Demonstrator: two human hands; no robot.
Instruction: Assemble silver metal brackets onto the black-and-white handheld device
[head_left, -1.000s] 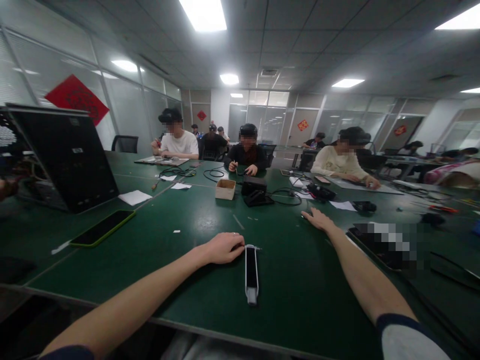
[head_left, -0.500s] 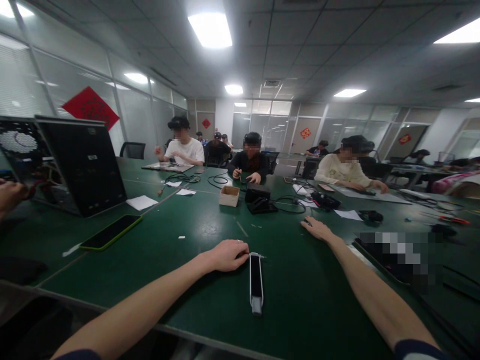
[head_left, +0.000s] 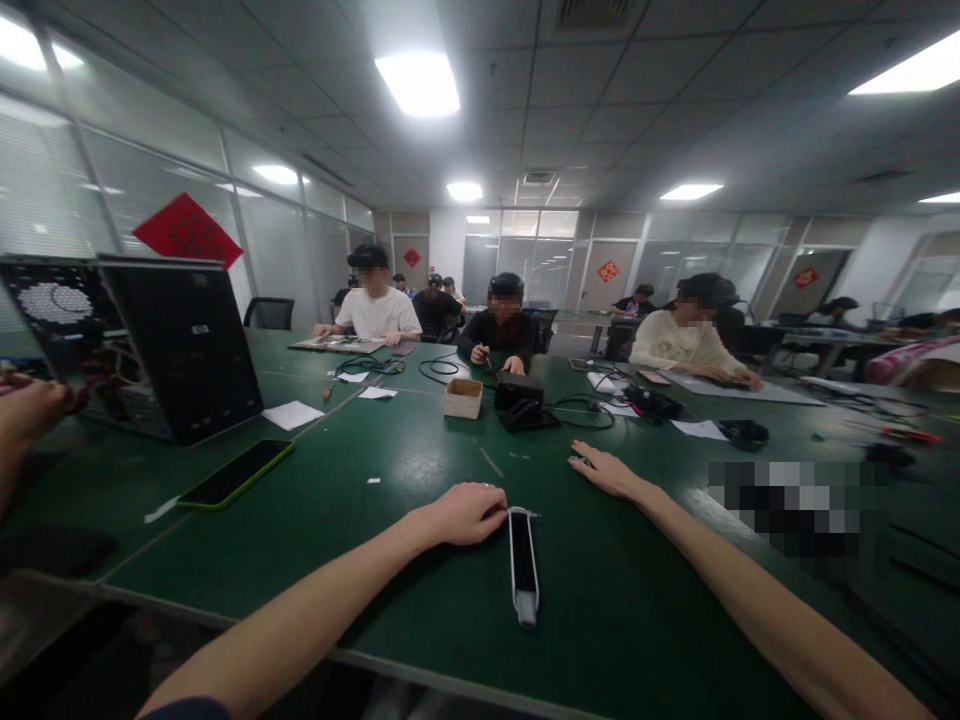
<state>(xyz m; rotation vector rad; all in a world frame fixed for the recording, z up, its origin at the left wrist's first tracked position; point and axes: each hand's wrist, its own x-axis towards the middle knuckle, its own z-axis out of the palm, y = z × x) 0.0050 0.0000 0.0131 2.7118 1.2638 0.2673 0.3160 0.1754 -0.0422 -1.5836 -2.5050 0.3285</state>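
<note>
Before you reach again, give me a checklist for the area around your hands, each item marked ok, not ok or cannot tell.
1. Left hand against the narrow black-and-white strip: fingertips right at its top end, contact cannot tell.
2. Right hand: resting on the table, holding nothing visible, ok.
3. Strip position: lying flat on the green workbench, ok.
4. Black phone with a green edge: lying well left of both hands, ok.
5. Pixelated patch right of the right hand: contents hidden, cannot tell.
</note>
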